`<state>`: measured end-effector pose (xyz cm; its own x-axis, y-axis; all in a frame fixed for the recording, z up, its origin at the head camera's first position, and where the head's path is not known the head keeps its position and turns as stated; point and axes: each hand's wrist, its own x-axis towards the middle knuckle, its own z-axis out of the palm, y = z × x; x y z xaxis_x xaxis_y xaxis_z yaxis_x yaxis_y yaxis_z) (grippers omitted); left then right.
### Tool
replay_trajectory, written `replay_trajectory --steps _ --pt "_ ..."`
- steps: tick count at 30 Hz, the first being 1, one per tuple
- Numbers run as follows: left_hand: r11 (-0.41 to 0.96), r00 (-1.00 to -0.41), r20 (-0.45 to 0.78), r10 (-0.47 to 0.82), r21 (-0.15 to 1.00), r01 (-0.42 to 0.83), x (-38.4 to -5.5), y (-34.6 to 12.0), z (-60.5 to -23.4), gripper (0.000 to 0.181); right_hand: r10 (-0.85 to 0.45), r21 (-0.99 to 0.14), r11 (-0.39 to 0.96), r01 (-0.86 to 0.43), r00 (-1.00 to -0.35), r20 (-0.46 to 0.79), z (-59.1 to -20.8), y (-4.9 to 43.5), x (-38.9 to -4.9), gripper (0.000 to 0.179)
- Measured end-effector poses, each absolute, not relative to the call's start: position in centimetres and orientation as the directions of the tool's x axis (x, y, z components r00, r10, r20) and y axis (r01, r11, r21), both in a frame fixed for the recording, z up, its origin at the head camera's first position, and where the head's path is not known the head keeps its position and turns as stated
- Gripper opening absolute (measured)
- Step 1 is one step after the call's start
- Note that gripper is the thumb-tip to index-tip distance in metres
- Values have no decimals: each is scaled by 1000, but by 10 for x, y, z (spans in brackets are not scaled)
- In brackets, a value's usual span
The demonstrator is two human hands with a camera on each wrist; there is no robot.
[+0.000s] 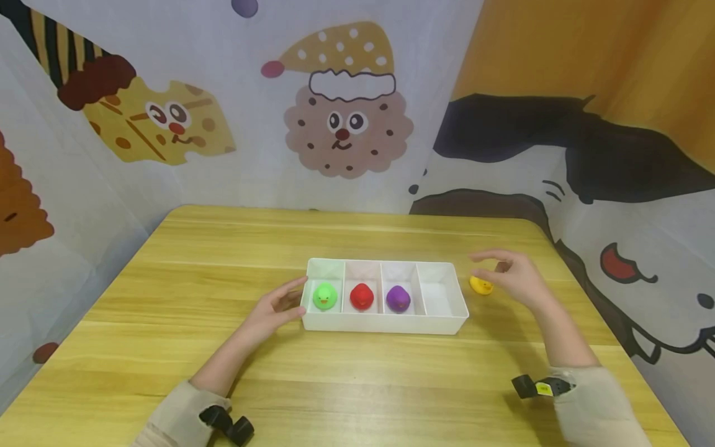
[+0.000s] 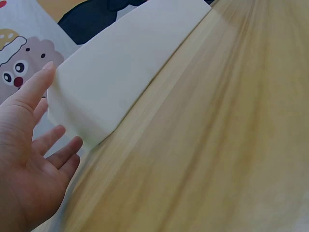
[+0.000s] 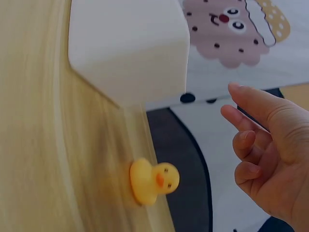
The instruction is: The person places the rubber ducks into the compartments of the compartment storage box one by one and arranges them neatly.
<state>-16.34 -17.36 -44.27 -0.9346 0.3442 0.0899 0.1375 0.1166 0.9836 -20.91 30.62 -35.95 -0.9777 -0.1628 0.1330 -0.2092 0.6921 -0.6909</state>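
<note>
A white tray [image 1: 380, 323] with a row of compartments stands on the table. From the left, it holds a green duck [image 1: 324, 299], a red duck [image 1: 362, 299] and a purple duck [image 1: 398, 300]; the rightmost compartment has nothing in it. My left hand [image 1: 272, 311] rests against the tray's left end, thumb at the near corner, fingers loosely spread. Right of the tray, a yellow rubber duck [image 3: 142, 183] sits upright on the wood. Over it hovers my right hand [image 1: 515, 277], thumb and index finger apart, holding nothing. In the right wrist view, the duck is apart from the fingers.
The wooden table [image 1: 357, 385] reaches back to a curtain [image 1: 223, 180] printed with cartoon food and an animal face. Small black devices are strapped at the left cuff [image 1: 190, 403] and the right cuff [image 1: 592, 397].
</note>
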Motion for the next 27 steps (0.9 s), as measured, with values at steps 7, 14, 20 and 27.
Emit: replay_trajectory --steps 7,14,20,27 --pt "102 -930 96 354 985 140 -164 -174 -443 63 -123 -694 699 -174 -985 122 -366 322 -211 43" --pt "94 -930 94 354 986 136 -163 -174 -443 63 -101 -678 723 -130 -991 82 -375 334 -214 47" --pt "91 -930 97 354 986 137 -164 -174 -443 64 -101 -685 722 -97 -994 34 -381 342 -218 49" --pt "88 -928 96 359 987 136 -164 -174 -444 63 -128 -671 738 -72 -991 -34 -388 349 -221 53"
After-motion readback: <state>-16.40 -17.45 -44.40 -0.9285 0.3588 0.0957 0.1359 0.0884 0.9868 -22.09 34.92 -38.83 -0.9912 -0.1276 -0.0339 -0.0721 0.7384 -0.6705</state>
